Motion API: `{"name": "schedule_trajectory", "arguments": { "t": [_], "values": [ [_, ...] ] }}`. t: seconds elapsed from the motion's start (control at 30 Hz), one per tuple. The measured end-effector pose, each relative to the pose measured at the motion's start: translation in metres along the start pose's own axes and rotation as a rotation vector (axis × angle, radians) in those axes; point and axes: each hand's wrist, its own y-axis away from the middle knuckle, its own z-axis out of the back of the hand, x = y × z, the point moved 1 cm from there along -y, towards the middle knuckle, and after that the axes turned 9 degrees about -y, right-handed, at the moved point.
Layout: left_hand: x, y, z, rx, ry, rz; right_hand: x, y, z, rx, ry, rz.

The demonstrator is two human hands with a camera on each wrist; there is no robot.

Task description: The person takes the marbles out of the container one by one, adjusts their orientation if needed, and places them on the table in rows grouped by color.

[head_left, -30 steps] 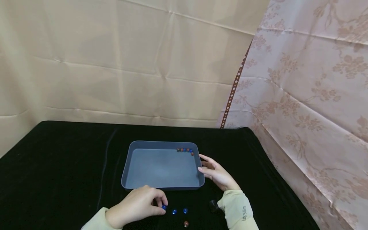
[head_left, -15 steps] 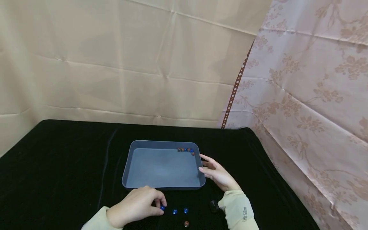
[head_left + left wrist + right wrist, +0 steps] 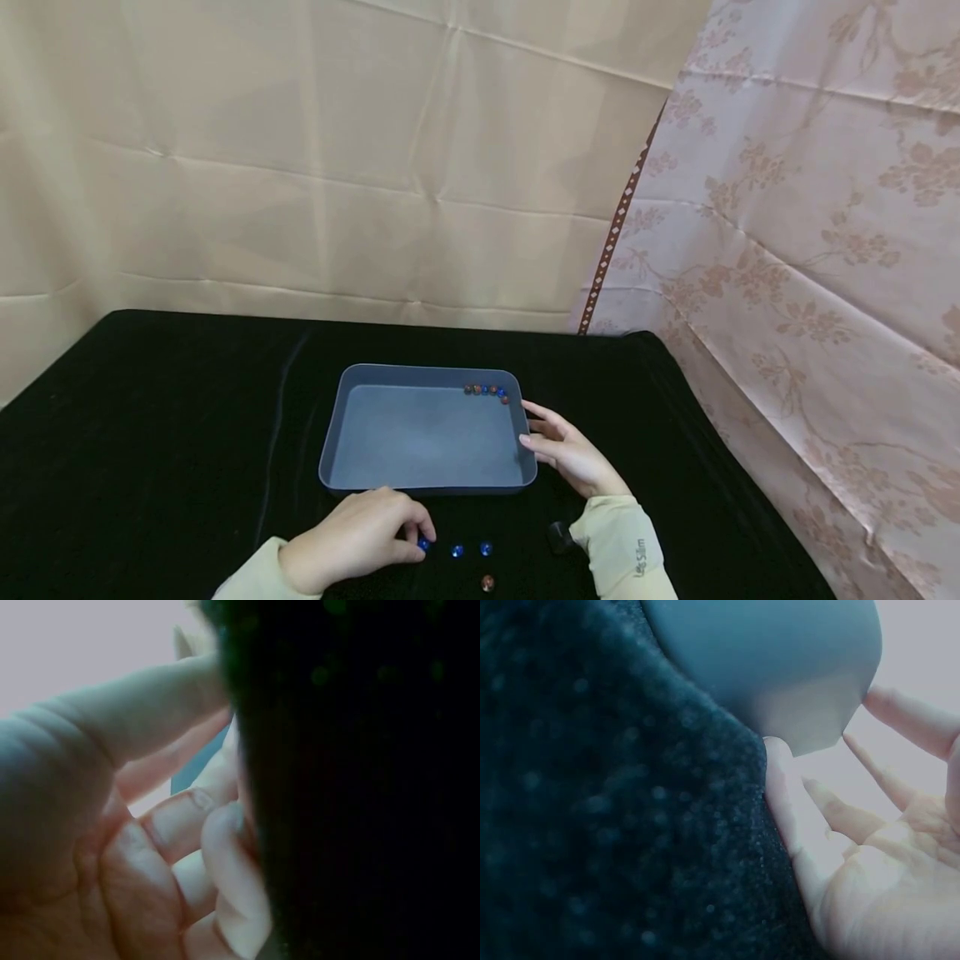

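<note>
Just in front of the tray, my left hand (image 3: 366, 533) pinches a blue marble (image 3: 423, 544) between thumb and fingers, low over the black cloth. The left wrist view shows the hand's curled fingers (image 3: 232, 870), while the marble is hidden there. Two more blue marbles, one nearer (image 3: 457, 551) and one farther right (image 3: 486, 549), lie beside it, with a brown marble (image 3: 487, 583) below them. My right hand (image 3: 567, 454) touches the right wall of the blue-grey tray (image 3: 427, 490) with extended fingers; in the right wrist view its fingertips meet the tray's outer side (image 3: 795, 675).
Inside the tray, several brown and blue marbles (image 3: 485, 390) line the back right corner. A small black object (image 3: 558, 537) sits at the right sleeve's cuff. Black cloth (image 3: 165, 433) covers the table, and a beige curtain (image 3: 300, 167) and a floral curtain (image 3: 810, 250) stand behind and right.
My left hand and its blue marble have shifted slightly left, away from the two loose blue marbles. The right hand stays at the tray's side.
</note>
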Motion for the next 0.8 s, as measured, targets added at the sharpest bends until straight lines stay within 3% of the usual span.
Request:
{"name": "schedule_trajectory", "arguments": {
  "t": [0.8],
  "values": [
    [0.0001, 0.0012, -0.0001, -0.005, 0.045, 0.018, -0.0003, -0.0013, 0.0006, 0.004, -0.011, -0.003]
  ]
}}
